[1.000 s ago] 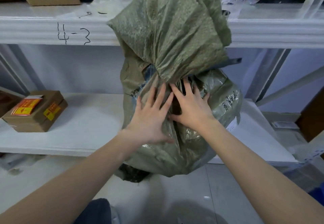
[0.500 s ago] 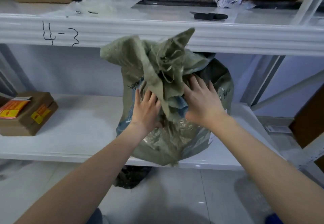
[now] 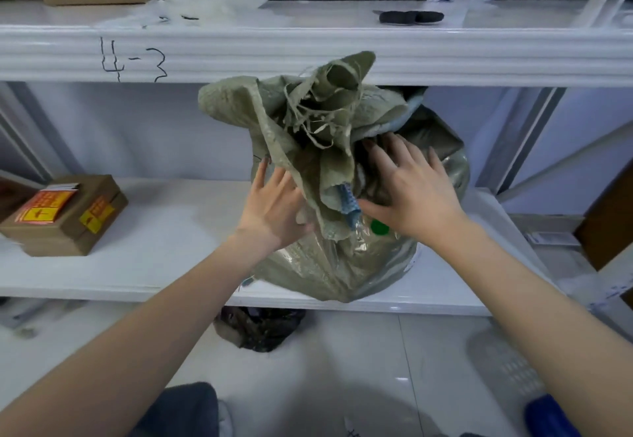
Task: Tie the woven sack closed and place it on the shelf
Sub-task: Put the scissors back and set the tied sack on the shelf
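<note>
The green woven sack (image 3: 329,258) sits on the white lower shelf (image 3: 164,258), its bottom reaching the shelf's front edge. Its knotted, frayed top flops up and to the left, just under the upper shelf beam. My left hand (image 3: 274,207) lies flat against the sack's left side, fingers spread. On the sack's upper right rests my right hand (image 3: 411,193), palm down and fingers apart. Neither hand grips the fabric. A bit of blue cloth and a green dot show between the hands.
A brown cardboard box (image 3: 65,214) with red and yellow labels stands on the lower shelf at the left. The upper shelf (image 3: 308,49) holds boxes, plastic wrap and a dark object (image 3: 411,17). A dark bag (image 3: 260,328) lies on the floor below the shelf.
The sack has gone from hanging off the shelf's front edge to sitting further in on the lower shelf, its top folded down under the beam. Both hands stayed flat on it, now wider apart.
</note>
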`<state>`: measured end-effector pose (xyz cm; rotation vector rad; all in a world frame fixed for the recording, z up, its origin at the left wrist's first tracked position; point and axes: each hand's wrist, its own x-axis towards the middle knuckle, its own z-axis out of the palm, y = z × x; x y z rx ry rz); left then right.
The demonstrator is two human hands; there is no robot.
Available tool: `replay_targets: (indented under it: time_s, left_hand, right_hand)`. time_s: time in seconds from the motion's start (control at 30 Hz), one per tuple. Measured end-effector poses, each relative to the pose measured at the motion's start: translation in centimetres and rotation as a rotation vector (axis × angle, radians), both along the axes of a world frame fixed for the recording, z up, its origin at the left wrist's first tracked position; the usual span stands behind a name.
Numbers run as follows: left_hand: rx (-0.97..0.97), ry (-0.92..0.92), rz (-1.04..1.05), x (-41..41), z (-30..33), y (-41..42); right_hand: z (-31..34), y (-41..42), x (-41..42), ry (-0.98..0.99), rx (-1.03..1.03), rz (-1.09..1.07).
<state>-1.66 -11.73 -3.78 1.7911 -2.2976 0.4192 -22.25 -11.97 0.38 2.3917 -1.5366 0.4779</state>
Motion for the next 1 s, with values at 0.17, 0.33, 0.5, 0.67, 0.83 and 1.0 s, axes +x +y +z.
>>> replay_targets:
  time_s: [0.17,0.33,0.5,0.67,0.83,1.0]
  left_hand:
    - [-0.715,0.435,-0.1,2.3,2.3,5.5]
    - [-0.982,0.612,-0.5,-1.3,10.3,11.6]
    - [-0.581,0.201,-0.263,-4.7,11.6,10.0]
    - [-0.303,-0.057,-0.195,-3.3,6.2,5.6]
    - [-0.196,-0.127,-0.153,-2.5,3.6,2.5]
    - [-0.108,-0.16,-0.141,-3.4,3.3,-1.4]
  right_hand:
    - [0.9,2.5,-0.6,-0.033,0.078,-0.033]
    - [0.9,3.6,-0.7,-0.004,0.136,-0.055]
    - [1.4,4.2,-0.9,-0.053,0.093,-0.06]
    - [0.5,4.4,-2.3,-0.036,0.15,-0.078]
    - [-3.5,3.9,-2.7,0.16,0.332,-0.072]
    - [-5.2,1.4,-1.9,0.14,0.25,-0.027]
